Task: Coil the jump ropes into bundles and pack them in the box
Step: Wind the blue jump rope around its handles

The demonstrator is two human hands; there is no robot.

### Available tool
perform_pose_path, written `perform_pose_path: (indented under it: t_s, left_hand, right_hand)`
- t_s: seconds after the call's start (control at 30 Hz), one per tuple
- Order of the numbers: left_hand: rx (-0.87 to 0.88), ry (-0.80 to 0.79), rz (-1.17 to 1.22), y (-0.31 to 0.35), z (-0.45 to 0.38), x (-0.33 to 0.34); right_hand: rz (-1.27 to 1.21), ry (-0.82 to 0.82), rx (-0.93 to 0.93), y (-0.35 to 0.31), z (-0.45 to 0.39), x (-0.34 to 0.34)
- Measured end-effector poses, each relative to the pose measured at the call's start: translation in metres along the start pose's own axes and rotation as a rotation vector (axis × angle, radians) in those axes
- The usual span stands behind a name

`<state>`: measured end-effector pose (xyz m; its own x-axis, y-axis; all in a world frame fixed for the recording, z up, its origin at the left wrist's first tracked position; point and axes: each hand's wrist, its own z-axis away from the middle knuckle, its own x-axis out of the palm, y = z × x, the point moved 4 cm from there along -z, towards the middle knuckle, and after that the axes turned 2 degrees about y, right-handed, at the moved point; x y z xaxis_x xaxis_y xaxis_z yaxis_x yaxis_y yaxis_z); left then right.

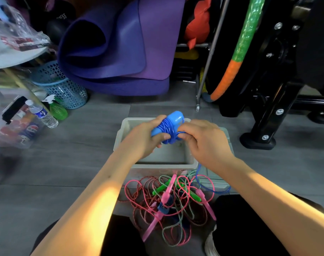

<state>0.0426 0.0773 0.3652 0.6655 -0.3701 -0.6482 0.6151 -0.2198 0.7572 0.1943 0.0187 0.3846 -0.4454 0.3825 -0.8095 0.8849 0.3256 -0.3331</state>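
Held just above the box (120, 133): a blue jump rope (169, 129), cord wound tight round its pair of fat plastic handles, one loose tail running down past the box's near right corner to the floor. Likely light; handles hard and smooth, probably slippery; cord thin, springy, apt to unwind unless the last turn gets tucked or pinned. Best taken across the wound middle, so the wraps stay pressed against the handles. Gripped that way by the left hand (141, 139), fingers curled round the handles with the thumb under the coil; right hand (203, 140) just right of the bundle, fingers pinching the cord where it leaves the wraps. Box itself pale, open-topped, sitting on the grey floor; inside apparently bare as far as visible, though partly hidden by both hands. Against the box's near wall, a tangle of uncoiled ropes (168, 204): pink cord, red-and-white braided cord, green-and-white braided cord, with pink, green and dark blue handles mixed in; soft, limp, prone to snagging on one another. Left of the box and well apart, a perforated blue basket (65, 89), contents unclear, and a clear plastic bin (2, 137) with bottles and cans inside, a water bottle (42, 115) leaning beside it.
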Motion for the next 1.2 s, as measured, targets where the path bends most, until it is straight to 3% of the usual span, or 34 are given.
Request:
perform_pose_path:
  t_s: [0.27, 0.43, 0.67, 0.77, 1.0, 1.2]
  left_hand:
    - [0.022, -0.253, 0.044, 0.022, 0.017, 0.015]
    - [0.037, -0.227, 0.035, 0.028, 0.020, 0.015]
    - [0.028, -0.174, -0.341, 0.026, 0.016, 0.026]
    - [0.047, -0.187, -0.393, 0.026, 0.016, 0.028]
    - [0.158, -0.207, -0.350, 0.026, 0.022, 0.030]
    - [0.161, -0.201, -0.149, 0.028, 0.023, 0.021]
  right_hand:
    - [-0.171, 0.004, 0.093, 0.015, -0.007, -0.009]
    - [-0.243, -0.033, 0.173, 0.019, -0.009, -0.008]
    - [-0.347, -0.149, 0.266, 0.022, -0.012, -0.007]
    - [-0.453, -0.198, 0.326, 0.025, -0.014, -0.007]
    - [-0.665, -0.449, 0.378, 0.042, -0.011, 0.003]
    - [-0.876, -0.492, 0.549, 0.046, -0.007, 0.007]
